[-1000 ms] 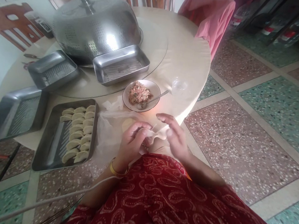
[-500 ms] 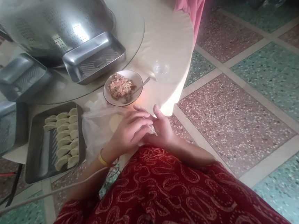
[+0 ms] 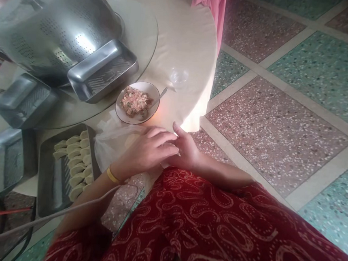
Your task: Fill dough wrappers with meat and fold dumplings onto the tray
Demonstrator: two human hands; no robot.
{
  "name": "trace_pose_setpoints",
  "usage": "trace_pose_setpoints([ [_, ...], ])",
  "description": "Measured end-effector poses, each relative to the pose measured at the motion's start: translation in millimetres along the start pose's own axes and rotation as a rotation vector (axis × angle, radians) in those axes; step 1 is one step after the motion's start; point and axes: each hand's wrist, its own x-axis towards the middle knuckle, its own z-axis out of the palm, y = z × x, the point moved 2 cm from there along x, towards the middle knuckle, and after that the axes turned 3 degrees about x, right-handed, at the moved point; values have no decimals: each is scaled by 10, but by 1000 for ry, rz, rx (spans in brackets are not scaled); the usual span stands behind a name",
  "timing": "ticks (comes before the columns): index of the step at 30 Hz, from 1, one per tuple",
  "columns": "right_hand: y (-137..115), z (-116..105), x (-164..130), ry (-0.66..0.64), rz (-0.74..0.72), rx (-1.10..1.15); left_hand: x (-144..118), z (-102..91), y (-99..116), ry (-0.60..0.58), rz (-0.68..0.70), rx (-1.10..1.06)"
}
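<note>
head view: the left hand [image 3: 148,149] is laid palm-down over the right hand [image 3: 186,150], the fingers of both pressed together around a dumpling wrapper [image 3: 176,152], of which only a pale sliver is seen between the fingertips. the wrapper is held at the table edge, above the lap; whether filling is already inside cannot be told. it is judged to be light, soft and limp, slightly tacky, and easily torn; it is best taken by its thin rim between finger pads, with the middle left unsqueezed.

just beyond the fingertips a bowl [image 3: 152,88] is seen, part filled with a mound of minced filling [image 3: 134,102], and a spoon [image 3: 155,102] is leant in it with the handle pointing away to the right. further past the right hand a small clear cup [image 3: 179,76] stands, its contents not discernible. touching the left hand's outer side a crumpled plastic bag [image 3: 109,141] lies, with a pale round of stacked wrappers [image 3: 130,139] partly hidden under it. further out to the left a metal tray [image 3: 46,176] holds two rows of folded dumplings [image 3: 75,163]. three more trays [image 3: 104,73] are seen beyond, nothing visible in them, and a perforated metal cover [image 3: 58,27] sits well away from both hands.
</note>
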Motion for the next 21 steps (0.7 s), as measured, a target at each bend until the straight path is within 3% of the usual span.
trace_pose_setpoints([
  [7, -15, -5, -33, 4, 7, -2, 103, -12, 32, -115, -72, -99],
  [15, -18, -40, -9, 125, 40, 16, 121, 32, -9, -172, -185, -306],
  [18, -16, -50, 2, 109, 40, 41, 141, 71, -6, -175, -193, -337],
  [21, -18, -42, 0, 30, -3, 26, 160, 102, -12, -124, -292, -421],
])
